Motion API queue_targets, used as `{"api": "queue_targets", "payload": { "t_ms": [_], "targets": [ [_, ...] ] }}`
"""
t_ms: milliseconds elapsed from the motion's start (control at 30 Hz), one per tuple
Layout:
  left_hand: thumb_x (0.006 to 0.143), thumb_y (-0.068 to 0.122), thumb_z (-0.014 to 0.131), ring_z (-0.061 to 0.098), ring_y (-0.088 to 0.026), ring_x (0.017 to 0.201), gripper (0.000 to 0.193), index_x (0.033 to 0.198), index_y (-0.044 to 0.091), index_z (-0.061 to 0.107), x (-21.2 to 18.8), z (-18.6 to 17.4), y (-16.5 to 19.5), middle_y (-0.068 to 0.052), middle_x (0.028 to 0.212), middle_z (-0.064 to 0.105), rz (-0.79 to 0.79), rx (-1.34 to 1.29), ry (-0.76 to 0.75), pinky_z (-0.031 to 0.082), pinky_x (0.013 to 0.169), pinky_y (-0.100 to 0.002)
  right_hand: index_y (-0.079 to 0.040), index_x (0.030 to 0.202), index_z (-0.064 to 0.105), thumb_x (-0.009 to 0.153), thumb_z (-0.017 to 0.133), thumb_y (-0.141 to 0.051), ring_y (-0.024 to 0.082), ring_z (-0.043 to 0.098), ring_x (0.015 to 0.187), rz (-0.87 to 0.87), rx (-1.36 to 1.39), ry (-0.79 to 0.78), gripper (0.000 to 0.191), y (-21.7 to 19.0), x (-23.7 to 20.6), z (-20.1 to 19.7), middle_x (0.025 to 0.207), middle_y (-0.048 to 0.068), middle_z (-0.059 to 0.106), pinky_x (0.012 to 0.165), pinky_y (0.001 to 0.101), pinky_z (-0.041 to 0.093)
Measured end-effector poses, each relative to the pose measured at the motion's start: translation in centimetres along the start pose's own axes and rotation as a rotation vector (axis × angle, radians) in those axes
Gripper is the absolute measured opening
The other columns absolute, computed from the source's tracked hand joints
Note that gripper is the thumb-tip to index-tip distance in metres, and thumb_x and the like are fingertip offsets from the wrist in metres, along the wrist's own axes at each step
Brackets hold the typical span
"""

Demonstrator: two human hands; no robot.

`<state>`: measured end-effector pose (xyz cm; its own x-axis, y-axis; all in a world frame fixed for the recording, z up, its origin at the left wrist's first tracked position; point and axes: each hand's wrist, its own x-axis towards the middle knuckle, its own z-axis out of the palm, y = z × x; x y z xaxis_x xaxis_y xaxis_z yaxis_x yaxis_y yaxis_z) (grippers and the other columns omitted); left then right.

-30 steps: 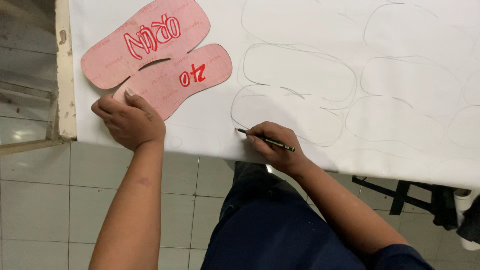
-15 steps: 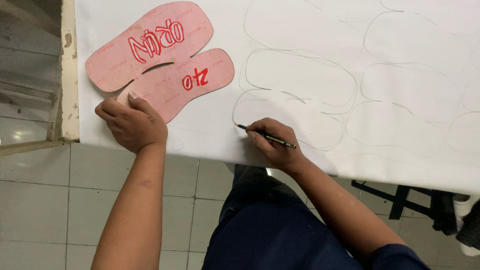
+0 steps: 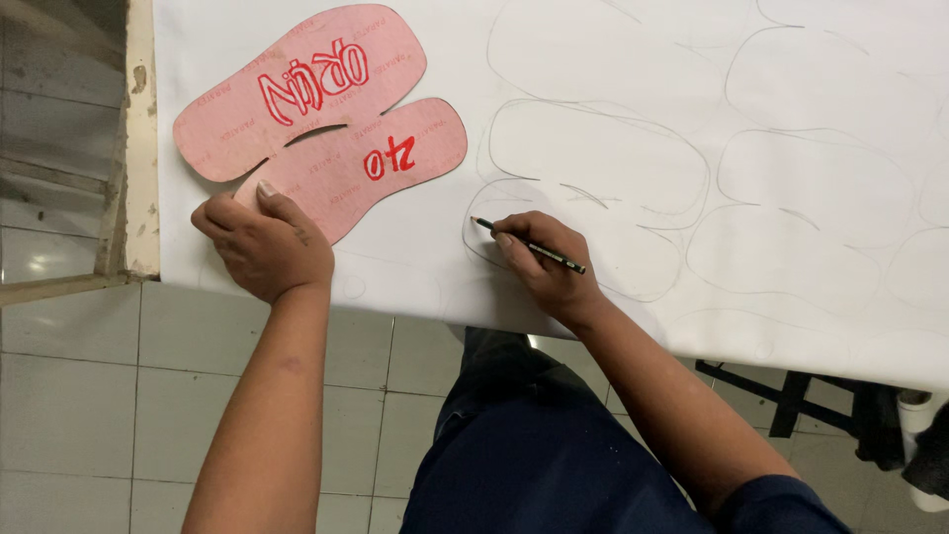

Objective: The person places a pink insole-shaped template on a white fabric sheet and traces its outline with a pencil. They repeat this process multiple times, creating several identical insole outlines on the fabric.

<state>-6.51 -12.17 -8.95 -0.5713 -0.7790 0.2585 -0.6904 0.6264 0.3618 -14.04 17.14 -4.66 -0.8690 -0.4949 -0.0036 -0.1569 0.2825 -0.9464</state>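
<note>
A pink cardboard template [image 3: 326, 119] with two rounded lobes and red handwriting lies on a white sheet [image 3: 791, 79] near its left edge. My left hand [image 3: 262, 242] rests on the sheet with its fingertips touching the template's near end. My right hand [image 3: 544, 262] grips a dark pencil [image 3: 529, 245] whose tip touches the sheet on a pencil outline to the right of the template. Several traced outlines of the same shape cover the sheet to the right.
A worn wooden table edge [image 3: 138, 148] shows at the left of the sheet. Pale floor tiles [image 3: 79, 396] lie below. Dark trousers [image 3: 534, 455] fill the bottom centre, and a black frame [image 3: 801, 396] stands under the table at right.
The view has shifted slightly. My right hand with the pencil has crept a little along the outline; my left hand stays at the template's end.
</note>
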Motion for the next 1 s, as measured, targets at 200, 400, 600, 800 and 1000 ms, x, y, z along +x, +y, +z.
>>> {"api": "queue_targets", "payload": {
  "t_ms": [200, 400, 600, 800, 1000],
  "targets": [
    [0.108, 0.023, 0.056, 0.063, -0.040, 0.099, 0.030, 0.117, -0.001, 0.041, 0.1, 0.0, 0.0, -0.021, 0.124, 0.046, -0.016, 0.020, -0.018, 0.054, 0.076, -0.050, -0.001, 0.108, 0.071, 0.099, 0.065, -0.009, 0.009, 0.062, 0.075, 0.002, -0.046, 0.042, 0.014, -0.1, 0.2, -0.1, 0.086, 0.004, 0.071, 0.067, 0.0238, 0.051],
    [0.107, 0.022, 0.056, 0.064, -0.039, 0.100, 0.030, 0.118, 0.000, 0.040, 0.1, 0.0, 0.4, -0.020, 0.125, 0.047, -0.045, -0.015, -0.030, 0.054, 0.078, -0.051, -0.001, 0.108, 0.071, 0.099, 0.066, -0.011, 0.010, 0.063, 0.074, 0.028, -0.053, 0.093, 0.014, -0.2, 0.4, -0.4, 0.085, 0.005, 0.071, 0.067, 0.0244, 0.052],
    [0.107, 0.020, 0.057, 0.063, -0.039, 0.103, 0.029, 0.119, 0.000, 0.040, 0.0, -0.5, 0.8, -0.020, 0.125, 0.047, 0.009, -0.024, 0.014, 0.054, 0.078, -0.050, 0.000, 0.104, 0.069, 0.098, 0.063, -0.011, 0.011, 0.065, 0.075, 0.051, 0.016, 0.102, 0.013, 0.3, -0.1, -1.1, 0.086, 0.006, 0.071, 0.069, 0.0255, 0.054],
    [0.108, 0.022, 0.057, 0.064, -0.039, 0.102, 0.029, 0.117, 0.000, 0.041, -0.1, -1.7, 1.7, -0.020, 0.124, 0.047, -0.003, -0.049, 0.008, 0.055, 0.078, -0.050, 0.000, 0.092, 0.060, 0.111, 0.047, -0.016, 0.016, 0.062, 0.077, 0.048, 0.293, 0.258, 0.027, 1.2, -4.4, -5.8, 0.085, 0.010, 0.065, 0.074, 0.0318, 0.056],
    [0.107, 0.026, 0.058, 0.062, -0.043, 0.103, 0.033, 0.119, -0.001, 0.042, -1.0, -4.1, 2.9, -0.022, 0.124, 0.048, -0.012, -0.016, 0.064, 0.053, 0.076, -0.055, -0.002, 0.097, 0.061, 0.105, 0.042, -0.017, 0.015, 0.064, 0.070, 0.360, 0.364, 0.443, 0.025, -0.4, -11.9, -10.8, 0.088, 0.010, 0.068, 0.065, 0.0311, 0.056]
  ]
}}
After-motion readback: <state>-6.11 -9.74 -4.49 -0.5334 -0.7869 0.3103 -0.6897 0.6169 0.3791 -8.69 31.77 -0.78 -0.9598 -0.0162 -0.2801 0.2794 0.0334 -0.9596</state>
